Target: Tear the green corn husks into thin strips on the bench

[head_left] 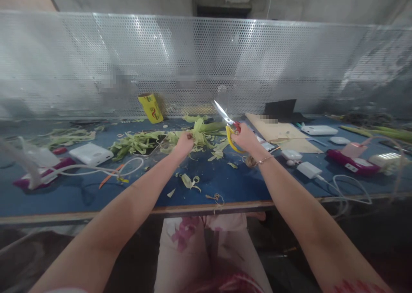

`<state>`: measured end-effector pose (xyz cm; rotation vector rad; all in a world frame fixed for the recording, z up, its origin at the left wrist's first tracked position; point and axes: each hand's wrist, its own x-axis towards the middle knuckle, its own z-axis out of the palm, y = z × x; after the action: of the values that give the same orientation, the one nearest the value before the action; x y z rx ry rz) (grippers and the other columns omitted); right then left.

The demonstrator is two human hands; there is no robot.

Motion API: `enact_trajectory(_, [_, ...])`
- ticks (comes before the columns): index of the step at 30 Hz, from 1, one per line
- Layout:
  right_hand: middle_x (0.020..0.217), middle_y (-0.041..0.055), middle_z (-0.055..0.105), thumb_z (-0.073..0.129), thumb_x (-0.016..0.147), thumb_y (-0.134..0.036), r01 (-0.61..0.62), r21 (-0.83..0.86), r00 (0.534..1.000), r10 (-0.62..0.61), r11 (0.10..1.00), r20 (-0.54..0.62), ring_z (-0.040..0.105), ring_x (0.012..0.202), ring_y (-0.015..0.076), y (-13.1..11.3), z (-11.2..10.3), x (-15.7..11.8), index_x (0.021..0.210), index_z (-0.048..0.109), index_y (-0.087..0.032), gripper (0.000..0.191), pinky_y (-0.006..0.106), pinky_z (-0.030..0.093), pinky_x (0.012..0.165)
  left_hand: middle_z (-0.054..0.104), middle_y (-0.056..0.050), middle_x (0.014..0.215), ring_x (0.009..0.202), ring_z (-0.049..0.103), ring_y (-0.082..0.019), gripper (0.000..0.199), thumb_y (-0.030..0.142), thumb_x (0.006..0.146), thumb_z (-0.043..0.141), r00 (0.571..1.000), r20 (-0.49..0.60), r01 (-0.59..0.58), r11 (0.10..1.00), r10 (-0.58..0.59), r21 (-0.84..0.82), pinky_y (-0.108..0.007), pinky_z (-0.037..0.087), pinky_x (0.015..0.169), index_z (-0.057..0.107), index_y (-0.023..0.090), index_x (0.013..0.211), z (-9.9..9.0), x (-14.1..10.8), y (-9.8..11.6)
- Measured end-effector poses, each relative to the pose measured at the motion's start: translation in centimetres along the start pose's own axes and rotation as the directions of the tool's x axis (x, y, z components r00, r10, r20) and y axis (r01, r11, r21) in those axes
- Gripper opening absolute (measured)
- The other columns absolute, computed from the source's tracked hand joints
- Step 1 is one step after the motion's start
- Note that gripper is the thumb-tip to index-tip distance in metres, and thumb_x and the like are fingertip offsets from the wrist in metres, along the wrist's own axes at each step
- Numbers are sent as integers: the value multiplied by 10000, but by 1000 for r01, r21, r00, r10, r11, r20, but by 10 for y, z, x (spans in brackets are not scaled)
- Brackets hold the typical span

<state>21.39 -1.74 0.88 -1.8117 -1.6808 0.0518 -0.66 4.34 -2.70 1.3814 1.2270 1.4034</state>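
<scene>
My right hand [245, 137] is closed on the handles of yellow-and-red scissors [226, 117], whose blades point up and to the left above the table. At the middle of the blue table [225, 181], my left hand [186, 142] has its fingers pressed together at the pale green leafy strips [201, 136]. What exactly lies between those fingers is too small to make out. Another heap of green strips [135, 143] is to the left of this hand, and loose leaf scraps [189, 182] lie nearer the table's front edge.
A yellow box [151, 108] leans near the perforated screen [180, 61]. White chargers [91, 154], cables and a purple power strip [48, 175] lie left. Brown cardboard [277, 132], a white adapter [309, 170] and another purple strip [350, 162] are at the right.
</scene>
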Motion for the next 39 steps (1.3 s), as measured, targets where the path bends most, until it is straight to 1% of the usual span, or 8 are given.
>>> enact_trajectory(3, [1028, 148, 614, 533, 753, -440, 140, 63, 983, -131, 988, -130, 577, 923, 245, -3, 4, -4, 1099, 454, -123, 476, 295, 410, 738, 519, 32, 511, 467, 459, -80, 161, 37, 556, 571, 996, -86, 20, 998, -26, -65, -200, 362, 487, 539, 147, 668, 1, 2, 1])
enact_trajectory(5, [975, 125, 618, 524, 762, -461, 228, 88, 970, -219, 970, -103, 578, 849, 214, -6, 5, -7, 1059, 481, -133, 445, 278, 403, 706, 525, 38, 525, 437, 441, -61, 184, 8, 565, 567, 990, -125, 48, 990, -65, -131, -189, 360, 470, 512, 147, 673, 2, 2, 3])
enact_trajectory(8, [809, 66, 608, 491, 781, -476, 351, 138, 928, -364, 926, 81, 530, 686, 154, -11, 4, -11, 913, 538, -139, 364, 248, 369, 622, 527, 40, 515, 432, 462, -56, 175, -6, 589, 552, 989, -101, 83, 967, -110, -241, -184, 393, 479, 492, 143, 661, 1, 0, 8])
enact_trajectory(12, [766, 34, 595, 516, 758, -479, 467, 308, 752, -556, 829, 354, 490, 649, 125, -17, -1, -19, 853, 576, -133, 364, 229, 342, 590, 503, 35, 457, 441, 496, -68, 165, -14, 596, 545, 991, -44, 105, 924, -130, -368, -184, 426, 483, 475, 135, 599, -2, -3, 14])
enact_trajectory(14, [766, 36, 606, 526, 750, -487, 448, 346, 699, -564, 824, 440, 502, 650, 129, -19, -4, -22, 856, 597, -136, 373, 230, 341, 589, 522, 25, 471, 450, 507, -67, 156, -19, 611, 532, 990, -22, 119, 894, -142, -432, -180, 437, 483, 480, 127, 600, -3, -4, 17])
enact_trajectory(19, [761, 49, 613, 524, 741, -511, 396, 240, 769, -463, 886, 441, 502, 643, 138, -18, -6, -20, 826, 618, -132, 400, 237, 332, 585, 569, -13, 528, 467, 535, -75, 136, -21, 687, 496, 973, -14, 196, 856, -230, -479, -192, 455, 491, 530, 104, 643, -5, -6, 25])
enact_trajectory(22, [759, 52, 608, 488, 766, -521, 377, 152, 813, -405, 914, 419, 499, 642, 140, -16, -6, -15, 797, 604, -134, 405, 241, 326, 585, 560, -9, 528, 471, 536, -75, 147, -16, 712, 494, 982, 32, 176, 842, -186, -510, -200, 469, 520, 535, 107, 644, -7, -8, 27])
enact_trajectory(39, [731, 66, 604, 454, 808, -468, 413, -92, 883, -374, 906, 285, 483, 610, 142, -13, 3, -15, 828, 573, -150, 341, 244, 293, 553, 585, -12, 558, 496, 548, -73, 141, 39, 767, 485, 983, 99, 185, 781, -157, -597, -195, 476, 541, 592, 109, 708, -8, -10, 29])
